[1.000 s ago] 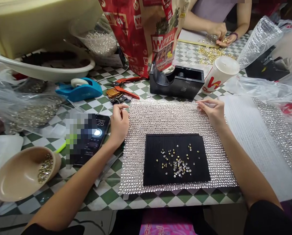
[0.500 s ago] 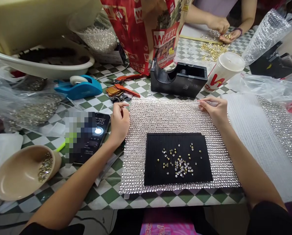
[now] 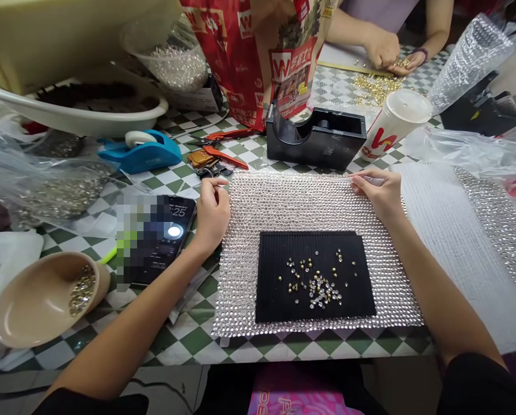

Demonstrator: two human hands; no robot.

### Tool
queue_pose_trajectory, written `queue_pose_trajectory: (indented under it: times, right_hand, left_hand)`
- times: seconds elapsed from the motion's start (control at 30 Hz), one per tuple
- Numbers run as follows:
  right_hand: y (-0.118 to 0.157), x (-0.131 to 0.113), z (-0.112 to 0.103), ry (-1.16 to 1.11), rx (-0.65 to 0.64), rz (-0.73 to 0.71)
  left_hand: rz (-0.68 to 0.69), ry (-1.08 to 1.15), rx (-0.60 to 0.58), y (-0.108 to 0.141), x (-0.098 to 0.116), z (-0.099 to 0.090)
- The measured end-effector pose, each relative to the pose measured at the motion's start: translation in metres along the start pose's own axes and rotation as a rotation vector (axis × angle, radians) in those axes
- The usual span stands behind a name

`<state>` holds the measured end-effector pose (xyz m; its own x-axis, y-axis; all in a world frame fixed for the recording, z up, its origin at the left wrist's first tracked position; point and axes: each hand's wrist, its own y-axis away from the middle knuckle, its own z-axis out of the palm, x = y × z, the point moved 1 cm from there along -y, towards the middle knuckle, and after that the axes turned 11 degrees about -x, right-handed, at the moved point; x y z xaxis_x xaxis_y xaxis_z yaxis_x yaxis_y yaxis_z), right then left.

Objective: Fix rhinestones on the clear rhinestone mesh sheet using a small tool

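A sheet covered in rows of shiny rhinestones point(image 3: 241, 259) lies on the checkered table. On its lower half rests a black ridged board point(image 3: 270, 288) with loose clear and gold stones point(image 3: 322, 291) scattered over it. My left hand point(image 3: 212, 213) is curled at the sheet's upper left edge; what its fingers hold, if anything, is hidden. Near the top right edge my right hand point(image 3: 379, 193) pinches a thin pale stick-like tool point(image 3: 372, 180), its tip pointing left over the sheet.
On the left are a phone point(image 3: 171, 242), a tan bowl of stones point(image 3: 46, 300) and a blue tape dispenser point(image 3: 141, 151). Behind the sheet stand a black dispenser point(image 3: 318, 141), orange-handled pliers point(image 3: 226, 155) and a white cup point(image 3: 396, 124). Another person's hands point(image 3: 383, 49) handle gold pieces.
My hands and the sheet look nearly the same, with only a slight shift of the view. Across the table, the other person's hand has moved a little.
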<state>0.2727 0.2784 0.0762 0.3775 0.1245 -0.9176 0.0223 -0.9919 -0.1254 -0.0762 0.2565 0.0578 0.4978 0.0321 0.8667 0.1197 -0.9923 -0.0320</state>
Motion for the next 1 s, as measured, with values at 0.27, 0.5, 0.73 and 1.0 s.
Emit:
queue_pose_trajectory:
  times: [0.27, 0.5, 0.73, 1.0]
  right_hand:
    - [0.0018, 0.002, -0.0048, -0.014, 0.083, 0.011]
    - [0.0026, 0.0006, -0.0066, 0.02, 0.064, 0.014]
    - [0.0011, 0.0014, -0.0052, 0.033, 0.06, 0.03]
    - [0.001, -0.0009, -0.0045, 0.042, 0.056, 0.034]
  left_hand:
    - [0.01, 0.033, -0.003, -0.0009, -0.0028, 0.0005]
    - [0.018, 0.048, 0.013, -0.0024, -0.0055, 0.0011]
    - [0.015, 0.046, 0.021, -0.0024, -0.0048, 0.0013]
    - [0.009, 0.045, 0.021, -0.0027, -0.0048, 0.0015]
